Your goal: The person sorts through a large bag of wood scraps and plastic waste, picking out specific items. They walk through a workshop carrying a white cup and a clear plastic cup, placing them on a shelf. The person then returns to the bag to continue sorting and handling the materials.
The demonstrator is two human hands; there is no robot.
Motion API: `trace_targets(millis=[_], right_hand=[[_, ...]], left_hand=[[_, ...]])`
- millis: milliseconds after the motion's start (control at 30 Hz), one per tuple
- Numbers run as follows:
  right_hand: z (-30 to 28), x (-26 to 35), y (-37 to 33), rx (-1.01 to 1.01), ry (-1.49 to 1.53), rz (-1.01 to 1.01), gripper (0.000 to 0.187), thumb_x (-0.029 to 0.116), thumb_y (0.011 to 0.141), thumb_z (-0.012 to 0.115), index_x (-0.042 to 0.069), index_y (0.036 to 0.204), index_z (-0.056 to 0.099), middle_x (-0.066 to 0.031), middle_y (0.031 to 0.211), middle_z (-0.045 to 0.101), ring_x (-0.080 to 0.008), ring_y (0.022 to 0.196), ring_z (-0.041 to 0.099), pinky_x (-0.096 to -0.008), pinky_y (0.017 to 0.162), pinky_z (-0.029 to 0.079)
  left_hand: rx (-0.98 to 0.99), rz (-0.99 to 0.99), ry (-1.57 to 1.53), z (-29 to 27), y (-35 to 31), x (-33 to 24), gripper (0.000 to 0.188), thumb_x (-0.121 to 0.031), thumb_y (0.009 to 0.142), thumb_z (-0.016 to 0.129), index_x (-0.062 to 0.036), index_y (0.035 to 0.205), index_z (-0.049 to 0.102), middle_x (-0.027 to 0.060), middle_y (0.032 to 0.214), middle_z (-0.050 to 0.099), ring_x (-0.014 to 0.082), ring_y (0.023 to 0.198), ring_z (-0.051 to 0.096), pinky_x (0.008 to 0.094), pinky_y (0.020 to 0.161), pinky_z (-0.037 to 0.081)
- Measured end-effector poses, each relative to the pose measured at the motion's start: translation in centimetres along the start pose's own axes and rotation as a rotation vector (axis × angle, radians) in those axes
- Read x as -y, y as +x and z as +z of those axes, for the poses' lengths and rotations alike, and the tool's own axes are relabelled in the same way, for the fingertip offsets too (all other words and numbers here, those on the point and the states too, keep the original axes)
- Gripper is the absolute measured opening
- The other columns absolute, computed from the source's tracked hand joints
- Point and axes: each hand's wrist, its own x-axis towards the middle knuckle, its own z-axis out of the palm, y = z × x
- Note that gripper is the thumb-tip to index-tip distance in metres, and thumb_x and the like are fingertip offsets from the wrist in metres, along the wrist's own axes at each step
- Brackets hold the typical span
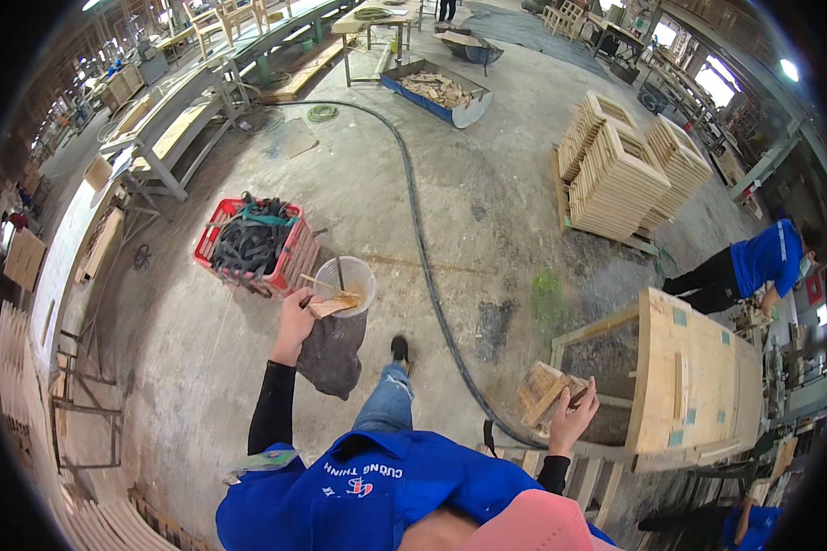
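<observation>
My left hand (294, 321) is closed on a flat piece of wood (333, 307), held over the near side of a white bucket (362, 272). Yellowish-brown stuff shows at the wood's far end. A thin light stick and a dark upright stick also appear at the bucket; I cannot tell whether my fingers touch either one. Out to the right, my right hand (573, 419) grips wooden blocks (544, 393), some pale and one darker beside the fingers. How many blocks it holds is unclear. A dark sack-like thing (333, 354) lies against the bucket's near side.
A red basket (296, 246) full of black straps stands left of the bucket. One dark hose (423, 241) crosses the floor. To the right are a wooden-topped table (657, 367), stacked frames (616, 179) and a person in blue (764, 259). A blue trough (446, 112) holds wood scraps.
</observation>
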Motion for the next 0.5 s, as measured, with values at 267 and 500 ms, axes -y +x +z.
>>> trace_targets(millis=[267, 500], right_hand=[[13.9, 7.4, 23.4, -0.058, -0.017, 0.136, 0.051, 0.023, 0.087, 0.055, 0.011, 0.133, 0.035, -0.0159, 0.112, 0.042, -0.0269, 0.091, 0.048, -0.0371, 0.076, 0.042], [24.5, 9.1, 41.0, -0.077, -0.045, 0.231, 0.05, 0.02, 0.088, 0.054, 0.011, 0.134, 0.036, -0.012, 0.106, 0.044, -0.0208, 0.08, 0.048, -0.0324, 0.069, 0.041]], left_hand=[[0.105, -0.018, 0.046, 11.6, 29.1, -1.8, 0.013, -0.01, 0.077, 0.059, 0.0006, 0.069, 0.055, -0.0006, 0.057, 0.047, 0.0047, 0.056, 0.041, 0.0235, 0.05, 0.032], [0.243, -0.023, -0.133, 23.2, 52.3, -7.2, 0.013, -0.009, 0.08, 0.056, 0.0003, 0.071, 0.057, -0.0026, 0.059, 0.051, 0.004, 0.057, 0.045, 0.0224, 0.052, 0.036]])
